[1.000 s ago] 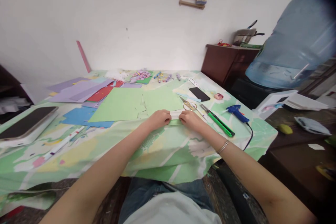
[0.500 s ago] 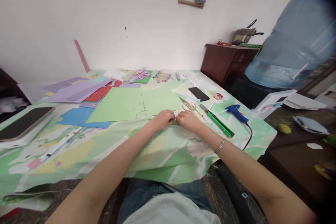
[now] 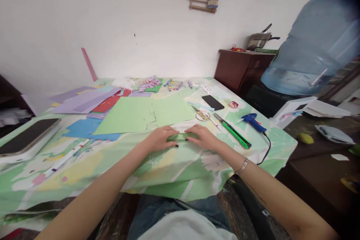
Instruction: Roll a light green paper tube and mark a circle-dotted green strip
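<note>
A narrow strip of light green paper (image 3: 182, 137) lies at the near side of the table, between my two hands. My left hand (image 3: 161, 138) holds its left end, fingers along the far edge and thumb along the near edge. At the right end my right hand (image 3: 203, 137) grips it the same way, with a bracelet on that wrist. My palms partly hide the ends of the strip. Just beyond my hands are light green sheets (image 3: 129, 114), with thin cut lines or slivers near their middle. Gold-handled scissors (image 3: 201, 114) rest beyond my right hand.
To the right lie a green utility knife (image 3: 233, 131), a blue glue gun (image 3: 254, 122) with its cord, and a black phone (image 3: 213, 102). Purple sheets (image 3: 81, 101), blue paper (image 3: 81, 129), a marker (image 3: 67, 157) and a boxed phone (image 3: 29, 138) lie left.
My hands have moved apart from their close pinch. The fingers are now straighter, the thumbs show, and the green strip is visible between them. The camera view has shifted slightly.
</note>
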A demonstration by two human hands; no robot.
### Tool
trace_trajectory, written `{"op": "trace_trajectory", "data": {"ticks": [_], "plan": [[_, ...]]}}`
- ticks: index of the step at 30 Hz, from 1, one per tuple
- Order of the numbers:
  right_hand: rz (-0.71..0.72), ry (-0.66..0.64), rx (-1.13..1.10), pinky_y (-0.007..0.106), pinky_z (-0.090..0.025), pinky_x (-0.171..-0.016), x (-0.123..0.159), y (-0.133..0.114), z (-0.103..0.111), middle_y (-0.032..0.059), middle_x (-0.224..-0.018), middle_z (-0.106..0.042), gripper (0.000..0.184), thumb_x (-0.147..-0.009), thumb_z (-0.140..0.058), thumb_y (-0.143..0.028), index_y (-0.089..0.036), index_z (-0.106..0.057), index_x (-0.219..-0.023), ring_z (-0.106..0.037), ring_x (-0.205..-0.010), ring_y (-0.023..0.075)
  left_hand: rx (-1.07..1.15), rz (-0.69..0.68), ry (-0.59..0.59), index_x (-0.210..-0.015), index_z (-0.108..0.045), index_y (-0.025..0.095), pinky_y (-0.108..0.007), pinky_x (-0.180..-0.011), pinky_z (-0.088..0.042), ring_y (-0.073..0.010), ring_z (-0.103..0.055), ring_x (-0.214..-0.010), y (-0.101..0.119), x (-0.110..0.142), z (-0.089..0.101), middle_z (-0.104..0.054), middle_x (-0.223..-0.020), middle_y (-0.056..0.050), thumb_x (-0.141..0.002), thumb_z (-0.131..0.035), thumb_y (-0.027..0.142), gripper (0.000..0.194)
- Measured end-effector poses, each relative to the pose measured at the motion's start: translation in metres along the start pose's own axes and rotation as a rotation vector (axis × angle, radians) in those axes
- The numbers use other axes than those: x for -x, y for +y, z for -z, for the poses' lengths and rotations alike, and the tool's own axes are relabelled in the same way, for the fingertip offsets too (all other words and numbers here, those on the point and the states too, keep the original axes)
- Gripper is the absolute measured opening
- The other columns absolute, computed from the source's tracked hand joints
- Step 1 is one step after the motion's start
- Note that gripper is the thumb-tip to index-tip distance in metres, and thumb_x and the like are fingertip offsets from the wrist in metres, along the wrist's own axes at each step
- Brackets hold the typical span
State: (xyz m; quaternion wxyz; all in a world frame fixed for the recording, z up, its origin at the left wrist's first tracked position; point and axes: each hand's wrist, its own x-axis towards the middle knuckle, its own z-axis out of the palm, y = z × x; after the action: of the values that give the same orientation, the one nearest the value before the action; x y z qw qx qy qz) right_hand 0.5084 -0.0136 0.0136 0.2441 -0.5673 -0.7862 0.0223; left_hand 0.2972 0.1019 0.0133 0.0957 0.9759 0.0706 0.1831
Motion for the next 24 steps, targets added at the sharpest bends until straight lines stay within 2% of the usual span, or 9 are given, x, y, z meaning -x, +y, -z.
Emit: {"op": "trace_trajectory", "data": {"ticks": [2, 5, 10, 18, 24], "plan": [[0.032, -0.007, -0.085, 0.03, -0.042, -0.082, 0.002, -0.005, -0.004, 0.0084, -0.098, -0.066, 0.033, -0.078, -0.063, -0.032, -0.017, -0.061, -0.108, -0.055, -0.093, 0.0187, 0.01, -0.014, 0.014, -0.109, -0.06, 0.02, -0.031, -0.085, -0.045, -0.0189, -0.057, -0.098, 0.0, 0.007, -0.002, -0.065, -0.103, -0.009, -0.085, -0.053, 0.034, 0.029], [0.04, 0.033, -0.152, 0.03, -0.043, -0.083, 0.002, -0.009, -0.011, 0.0071, -0.095, -0.067, 0.024, -0.078, -0.063, -0.024, -0.018, -0.064, -0.101, -0.056, -0.092, 0.0181, -0.007, -0.036, 0.089, -0.097, -0.065, 0.019, -0.03, -0.084, -0.046, -0.0171, -0.059, -0.093, 0.001, 0.012, -0.007, -0.067, -0.097, -0.007, -0.088, -0.049, 0.028, 0.02], [-0.032, 0.129, -0.209, 0.029, -0.045, -0.079, 0.002, -0.012, -0.019, 0.0061, -0.091, -0.068, 0.022, -0.075, -0.064, -0.018, -0.017, -0.066, -0.098, -0.059, -0.086, 0.017, 0.015, -0.009, 0.205, -0.081, -0.067, 0.018, -0.03, -0.081, -0.047, -0.017, -0.059, -0.088, 0.001, 0.015, -0.015, -0.068, -0.092, -0.006, -0.085, -0.054, 0.026, 0.015], [-0.161, 0.147, -0.372, 0.026, -0.047, -0.072, 0.0, -0.017, -0.021, 0.0047, -0.087, -0.067, 0.023, -0.07, -0.066, -0.015, -0.017, -0.067, -0.093, -0.06, -0.078, 0.0147, 0.122, 0.058, 0.276, -0.082, -0.065, 0.018, -0.028, -0.076, -0.047, -0.0155, -0.059, -0.081, 0.005, 0.017, -0.016, -0.068, -0.083, -0.004, -0.082, -0.058, 0.023, 0.008], [-0.156, 0.173, -0.453, 0.025, -0.048, -0.072, 0.003, -0.02, -0.025, 0.0039, -0.087, -0.067, 0.017, -0.071, -0.063, -0.012, -0.018, -0.07, -0.085, -0.061, -0.079, 0.0141, 0.085, 0.054, 0.32, -0.084, -0.066, 0.017, -0.027, -0.071, -0.047, -0.0155, -0.058, -0.076, 0.008, 0.019, -0.018, -0.067, -0.077, -0.004, -0.081, -0.06, 0.022, 0.008]]}}
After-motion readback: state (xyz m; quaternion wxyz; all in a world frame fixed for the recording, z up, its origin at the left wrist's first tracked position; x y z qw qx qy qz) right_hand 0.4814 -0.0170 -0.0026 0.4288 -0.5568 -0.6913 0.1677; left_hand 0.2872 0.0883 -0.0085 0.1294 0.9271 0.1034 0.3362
